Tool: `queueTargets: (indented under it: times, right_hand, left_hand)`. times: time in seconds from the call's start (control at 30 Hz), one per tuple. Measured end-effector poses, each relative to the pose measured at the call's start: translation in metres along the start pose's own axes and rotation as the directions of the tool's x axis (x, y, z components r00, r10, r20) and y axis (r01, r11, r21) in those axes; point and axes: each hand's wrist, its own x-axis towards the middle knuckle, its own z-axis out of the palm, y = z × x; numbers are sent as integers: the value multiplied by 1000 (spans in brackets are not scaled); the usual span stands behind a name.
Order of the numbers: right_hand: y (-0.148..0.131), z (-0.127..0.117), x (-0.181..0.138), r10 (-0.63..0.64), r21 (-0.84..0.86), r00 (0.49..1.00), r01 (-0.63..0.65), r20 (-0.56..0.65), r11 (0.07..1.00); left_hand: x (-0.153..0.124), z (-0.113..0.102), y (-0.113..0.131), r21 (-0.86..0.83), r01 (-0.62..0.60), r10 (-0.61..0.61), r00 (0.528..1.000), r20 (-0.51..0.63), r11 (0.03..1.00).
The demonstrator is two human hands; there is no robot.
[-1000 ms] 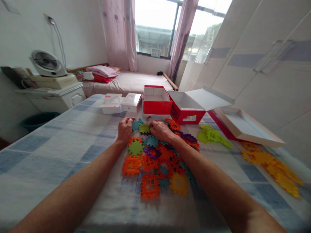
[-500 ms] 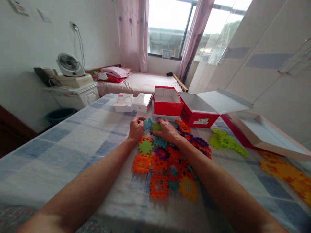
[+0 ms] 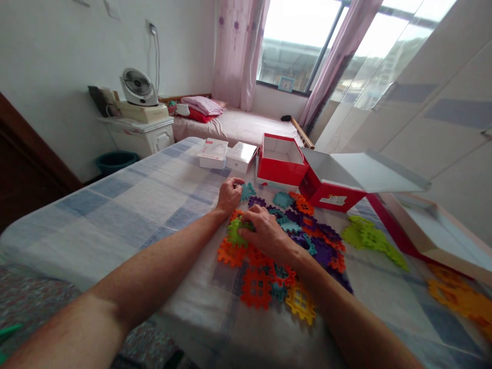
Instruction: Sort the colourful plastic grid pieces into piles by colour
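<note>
My left hand is at the far left of the pile, fingers curled at the edge of a teal toothed plastic building piece. My right hand reaches over the pile with thumb and fingers closed on a lime green toothed building piece. Under and around it lie orange pieces, purple pieces and more teal ones. A red-orange square piece with a window grid and a yellow one lie nearest me. My right hand and forearm hide part of the pile.
Behind the pile stand two white boxes, an open red box and another red box with its lid raised. To the right are lime green pieces, yellow-orange pieces and a shallow open box.
My right hand has drawn back toward me from the pile's far side to the lime green piece at its left. My left hand stays by the teal piece. The view has turned left and tilted.
</note>
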Motion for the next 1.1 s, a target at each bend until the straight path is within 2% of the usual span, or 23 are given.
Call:
queueTargets:
  times: [0.17, 0.23, 0.33, 0.43, 0.5, 0.53, 0.63, 0.7, 0.73, 0.8, 0.9, 1.0, 1.1]
  right_hand:
    - [-5, -2, -2, -108, 165, 988, 125, -112, 978]
    - [-8, -6, -4, -112, 234, 983, 144, -145, 962]
    - [-4, -22, -8, 4, 331, 975, 72, -223, 941]
    - [25, -55, -25, 165, 395, 932, -27, -322, 918]
    - [61, -80, -47, 286, 383, 864, -119, -415, 916]
    - [82, -92, -60, 351, 368, 809, -181, -472, 912]
    - [148, -116, -104, 502, 279, 563, -438, -656, 855]
    - [185, -123, -127, 557, 260, 461, -560, -691, 787]
    - [199, -123, -136, 565, 247, 438, -594, -699, 765]
    - [217, -121, -146, 566, 207, 430, -638, -704, 742]
    - [224, -116, -149, 515, 84, 439, -695, -736, 714]
    - [217, -115, -145, 426, -34, 425, -739, -799, 673]
    - [199, -113, -136, 342, -78, 438, -701, -831, 709]
  left_hand:
    - [1, 0, -1, 17, -7, 7, 1000, 3, 1000]
    - [0, 0, 0, 25, -11, 11, 1000, 8, 1000]
    - [-2, -1, 2, 36, -14, 13, 1000, 25, 999]
    - [-4, -2, 2, 56, -7, 5, 999, 37, 998]
    - [-3, -3, 2, 69, -2, -1, 999, 44, 998]
    - [-3, -3, 1, 75, 0, -4, 999, 53, 997]
    - [-2, -4, 1, 94, 8, -16, 997, 79, 996]
    - [-3, -5, 3, 107, 17, -26, 996, 85, 994]
    - [-3, -6, 4, 112, 22, -31, 996, 87, 993]
    - [-4, -6, 5, 114, 29, -39, 995, 88, 993]
    - [-4, -6, 5, 85, 42, -50, 995, 88, 995]
    - [-4, -6, 4, 50, 41, -46, 995, 92, 998]
    - [-3, -5, 2, 36, 36, -39, 995, 90, 999]
